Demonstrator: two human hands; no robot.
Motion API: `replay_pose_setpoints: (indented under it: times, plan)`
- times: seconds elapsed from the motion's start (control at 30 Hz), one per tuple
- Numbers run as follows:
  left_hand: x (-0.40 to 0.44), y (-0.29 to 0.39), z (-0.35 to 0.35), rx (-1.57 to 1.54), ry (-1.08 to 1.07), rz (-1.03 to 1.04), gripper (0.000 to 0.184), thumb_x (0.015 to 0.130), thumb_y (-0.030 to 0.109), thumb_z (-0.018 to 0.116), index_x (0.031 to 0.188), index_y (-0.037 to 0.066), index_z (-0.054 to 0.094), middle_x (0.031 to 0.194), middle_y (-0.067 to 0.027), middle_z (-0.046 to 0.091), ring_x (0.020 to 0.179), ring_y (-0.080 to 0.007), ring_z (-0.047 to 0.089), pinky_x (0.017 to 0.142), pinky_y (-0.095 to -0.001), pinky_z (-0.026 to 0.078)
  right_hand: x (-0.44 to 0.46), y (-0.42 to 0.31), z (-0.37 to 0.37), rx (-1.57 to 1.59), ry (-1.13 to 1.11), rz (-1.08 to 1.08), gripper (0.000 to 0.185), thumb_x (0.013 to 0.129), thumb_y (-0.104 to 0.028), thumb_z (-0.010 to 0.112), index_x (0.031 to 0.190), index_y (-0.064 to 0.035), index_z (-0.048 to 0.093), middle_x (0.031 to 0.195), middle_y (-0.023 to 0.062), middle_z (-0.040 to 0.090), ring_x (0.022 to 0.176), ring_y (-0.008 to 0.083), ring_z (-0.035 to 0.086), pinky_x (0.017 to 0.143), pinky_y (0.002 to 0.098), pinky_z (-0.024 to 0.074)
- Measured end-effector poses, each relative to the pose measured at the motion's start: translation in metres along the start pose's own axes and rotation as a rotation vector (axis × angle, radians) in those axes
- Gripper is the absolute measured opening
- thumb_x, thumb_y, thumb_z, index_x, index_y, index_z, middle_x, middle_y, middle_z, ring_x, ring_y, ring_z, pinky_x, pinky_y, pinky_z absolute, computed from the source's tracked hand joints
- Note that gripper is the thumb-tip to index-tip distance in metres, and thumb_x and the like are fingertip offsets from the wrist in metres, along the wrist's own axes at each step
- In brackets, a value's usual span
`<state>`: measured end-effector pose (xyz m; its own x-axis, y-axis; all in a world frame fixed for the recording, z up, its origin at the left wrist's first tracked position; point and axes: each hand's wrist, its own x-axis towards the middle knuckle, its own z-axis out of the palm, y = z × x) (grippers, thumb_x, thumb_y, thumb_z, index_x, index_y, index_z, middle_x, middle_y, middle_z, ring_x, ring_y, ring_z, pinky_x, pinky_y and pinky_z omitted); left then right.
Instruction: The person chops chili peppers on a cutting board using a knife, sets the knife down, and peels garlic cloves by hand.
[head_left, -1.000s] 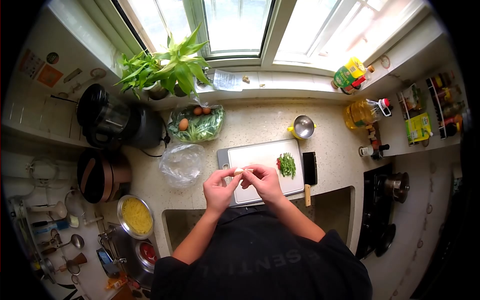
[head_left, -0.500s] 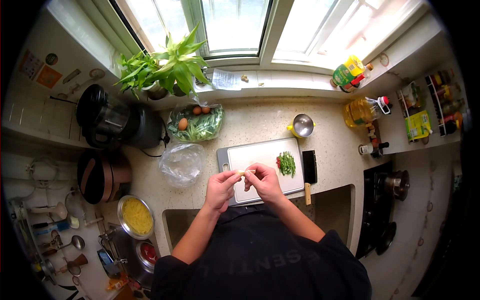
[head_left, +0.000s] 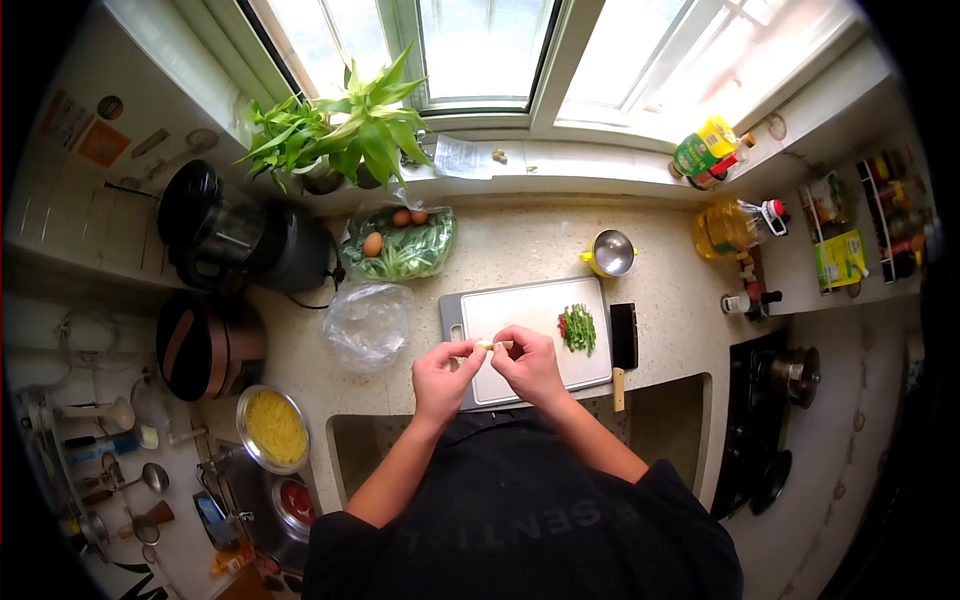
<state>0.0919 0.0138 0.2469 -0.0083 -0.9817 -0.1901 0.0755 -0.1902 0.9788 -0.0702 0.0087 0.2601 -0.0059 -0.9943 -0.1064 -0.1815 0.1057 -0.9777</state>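
My left hand (head_left: 440, 382) and my right hand (head_left: 530, 365) meet over the near part of the white cutting board (head_left: 503, 312). Between their fingertips is a small pale garlic clove (head_left: 484, 345), pinched from both sides and partly covered by the fingers. Chopped green pieces (head_left: 578, 329) lie in a pile on the board's right side, with a few bits of chopped red pepper (head_left: 562, 328) along their left edge. Just right of the board rests a cleaver (head_left: 623, 335) with a dark blade and a wooden handle pointing towards me.
A crumpled clear plastic bag (head_left: 368, 325) and a bag of leafy greens (head_left: 410, 250) with eggs on top lie left of the board. Behind it stands a metal-lined yellow cup (head_left: 611, 254). A bowl of yellow shreds (head_left: 273, 430) sits at left; the stove (head_left: 755, 420) is at right.
Both hands stay together at the garlic clove, their fingers shifting slightly around it. The whole view has moved a little, so the counter items appear slightly further right.
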Motion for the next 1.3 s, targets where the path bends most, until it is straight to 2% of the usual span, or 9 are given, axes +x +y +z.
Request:
replay_pose_setpoints:
  times: [0.2,0.37,0.43,0.53,0.7,0.93,1.13,1.2,1.3]
  plan:
    - [0.004,0.012,-0.009,-0.422,-0.11,-0.422,0.026,0.093,0.011,0.071,0.115,-0.001,0.071,0.09,-0.0017,0.072,0.051,0.0017,0.04,0.043,-0.0177,0.028,0.003,0.005,0.005,0.376,-0.065,0.163,0.008,0.09,-0.007,0.066,0.089,0.0009,0.066,0.067,-0.0005,0.062,0.057,0.0039,0.054,0.05,0.021,0.0405]
    - [0.005,0.015,-0.008,-0.014,-0.094,-0.059,0.027,0.093,0.011,0.071,0.117,0.0,0.07,0.091,-0.0026,0.072,0.075,-0.0075,0.056,0.071,-0.0237,0.044,0.007,0.008,0.003,0.169,-0.097,0.01,0.006,0.09,-0.006,0.066,0.089,0.0003,0.065,0.07,0.0008,0.064,0.059,0.0041,0.056,0.051,0.021,0.0429]
    - [0.007,0.005,-0.011,0.096,-0.105,0.082,0.027,0.093,0.013,0.071,0.117,0.0,0.071,0.09,-0.0022,0.071,0.075,-0.0075,0.055,0.071,-0.0234,0.044,0.008,0.004,0.003,0.142,-0.12,-0.068,0.005,0.09,-0.005,0.065,0.088,0.0002,0.065,0.072,0.0015,0.065,0.059,0.0042,0.056,0.052,0.0213,0.0439]
    - [0.014,0.0,-0.009,0.0,-0.093,0.1,0.027,0.096,0.018,0.07,0.117,0.001,0.071,0.087,0.0,0.07,0.051,0.0015,0.038,0.045,-0.0161,0.029,0.011,-0.001,0.002,0.163,-0.147,-0.003,0.007,0.092,-0.006,0.064,0.091,0.0001,0.063,0.074,0.0023,0.065,0.061,0.0049,0.058,0.054,0.0218,0.0455]
    - [0.007,0.015,-0.007,-0.304,-0.066,-0.22,0.027,0.099,0.021,0.065,0.114,0.0,0.07,0.073,0.002,0.065,0.048,0.0006,0.036,0.043,-0.019,0.026,0.011,0.008,0.005,0.504,-0.17,0.171,0.009,0.097,-0.011,0.061,0.097,-0.0013,0.06,0.076,0.0026,0.065,0.063,0.0071,0.058,0.057,0.0227,0.0472]
    - [0.004,0.016,0.001,-0.502,-0.078,-0.258,0.028,0.104,0.022,0.056,0.117,-0.002,0.066,0.063,0.0036,0.056,0.042,-0.0015,0.031,0.04,-0.0215,0.022,0.01,0.014,0.007,0.719,-0.105,0.258,0.009,0.099,-0.012,0.059,0.1,-0.0026,0.059,0.073,0.0036,0.062,0.062,0.01,0.058,0.056,0.0242,0.0479]
    - [0.003,0.009,0.0,-0.57,-0.036,-0.309,0.025,0.103,0.018,0.057,0.118,0.0,0.065,0.072,0.0023,0.06,0.042,-0.001,0.033,0.039,-0.0211,0.023,0.008,0.009,0.008,0.717,-0.083,0.201,0.011,0.096,-0.009,0.064,0.104,-0.0028,0.059,0.079,0.0053,0.061,0.064,0.0112,0.059,0.058,0.0246,0.0494]
    - [0.002,0.01,0.002,-0.599,0.007,-0.305,0.023,0.101,0.016,0.061,0.118,0.001,0.066,0.086,0.0003,0.067,0.045,0.0,0.035,0.039,-0.0201,0.024,0.003,-0.004,0.013,0.366,-0.036,0.042,0.015,0.092,-0.005,0.069,0.104,-0.0018,0.061,0.085,0.0049,0.061,0.067,0.0092,0.058,0.059,0.0227,0.0494]
    - [0.001,0.017,0.005,-0.531,0.049,-0.296,0.023,0.1,0.014,0.063,0.119,0.002,0.067,0.075,0.0031,0.063,0.044,0.0003,0.033,0.039,-0.02,0.023,0.001,-0.003,0.015,0.083,0.021,-0.093,0.019,0.087,-0.002,0.075,0.103,-0.0004,0.064,0.093,0.0042,0.061,0.071,0.007,0.058,0.061,0.0205,0.0491]
